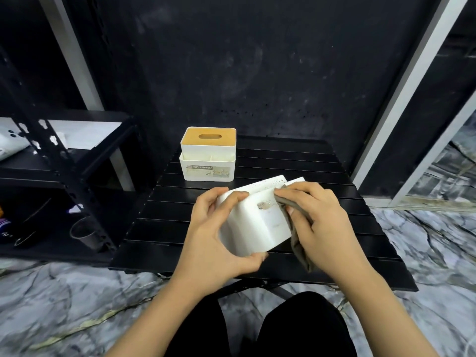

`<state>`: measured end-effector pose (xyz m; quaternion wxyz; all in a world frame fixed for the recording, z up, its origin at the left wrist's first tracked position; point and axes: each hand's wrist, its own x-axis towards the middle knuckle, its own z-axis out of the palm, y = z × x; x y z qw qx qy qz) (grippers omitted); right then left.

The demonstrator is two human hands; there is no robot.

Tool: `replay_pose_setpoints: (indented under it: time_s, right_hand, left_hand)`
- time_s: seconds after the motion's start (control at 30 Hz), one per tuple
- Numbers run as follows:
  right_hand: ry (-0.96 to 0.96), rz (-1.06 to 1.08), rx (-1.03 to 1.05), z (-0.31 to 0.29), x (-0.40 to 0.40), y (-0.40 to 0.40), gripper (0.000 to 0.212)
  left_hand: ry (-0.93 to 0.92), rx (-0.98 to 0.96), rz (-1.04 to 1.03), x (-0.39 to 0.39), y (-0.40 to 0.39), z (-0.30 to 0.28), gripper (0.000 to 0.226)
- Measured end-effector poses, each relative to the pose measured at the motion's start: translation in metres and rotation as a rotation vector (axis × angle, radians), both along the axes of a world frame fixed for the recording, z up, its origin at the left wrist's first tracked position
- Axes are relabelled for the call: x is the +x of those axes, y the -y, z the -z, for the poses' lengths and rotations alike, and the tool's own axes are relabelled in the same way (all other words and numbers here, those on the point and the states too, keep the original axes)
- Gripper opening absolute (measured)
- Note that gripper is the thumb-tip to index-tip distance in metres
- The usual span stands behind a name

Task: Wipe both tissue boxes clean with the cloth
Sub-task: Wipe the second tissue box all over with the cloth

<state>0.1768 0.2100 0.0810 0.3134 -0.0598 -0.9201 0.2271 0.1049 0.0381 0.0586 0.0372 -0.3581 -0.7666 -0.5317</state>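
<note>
Head view, looking down: the left hand [213, 233] has the near tissue box [253, 219] firmly in its grasp, fingers curled over the top edge, thumb hooked under the near bottom corner, and the box is tipped on its side, lifted off the black slatted table [322, 161]. Over on the other flank, the right hand [319, 222] pinches the grey cloth [298, 243] and presses it flat against the box's right face, fingers folded round the fabric, a tail of cloth hanging down below the palm. There's a smudged label patch on the white side facing the camera, just left of the cloth, and a speckled edge along the top. Further back, well apart from the hands, the second tissue box [208, 155] stands upright near the table's far left corner, wooden lid with an oval slot on top, a "TISSUE HOLDER" label on its front. To the left stands a black metal shelf rack [61, 161] with a grey cup [83, 234] on its lower level. Marble-patterned floor [64, 305] all round, dark trouser legs at the bottom edge.
</note>
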Motion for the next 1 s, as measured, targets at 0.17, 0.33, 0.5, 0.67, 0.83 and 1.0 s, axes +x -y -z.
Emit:
replay_pose_setpoints:
  time_s: [0.17,0.33,0.5,0.67,0.83,1.0]
  right_hand:
    - [-0.068,-0.175,0.000,-0.005,0.011,0.022,0.031]
    - [-0.100,-0.227,-0.012,-0.017,0.014,0.027,0.035]
    - [-0.080,-0.252,0.048,-0.021,0.019,0.020,0.027]
    - [-0.035,-0.250,0.119,-0.023,0.029,0.015,0.028]
    - [-0.025,-0.152,0.160,-0.032,0.016,0.009,0.032]
    - [-0.026,-0.173,0.187,-0.028,0.020,0.010,0.032]
  left_hand:
    - [-0.011,0.016,-0.005,0.002,-0.002,0.000,0.077]
    - [0.007,0.018,-0.036,0.004,-0.006,-0.006,0.079]
    - [-0.009,-0.026,-0.023,0.001,-0.008,-0.013,0.079]
    - [-0.012,-0.063,0.020,0.001,-0.008,-0.021,0.078]
    - [-0.012,-0.077,0.041,0.007,-0.016,-0.025,0.077]
    - [-0.004,-0.076,0.024,0.005,-0.013,-0.025,0.076]
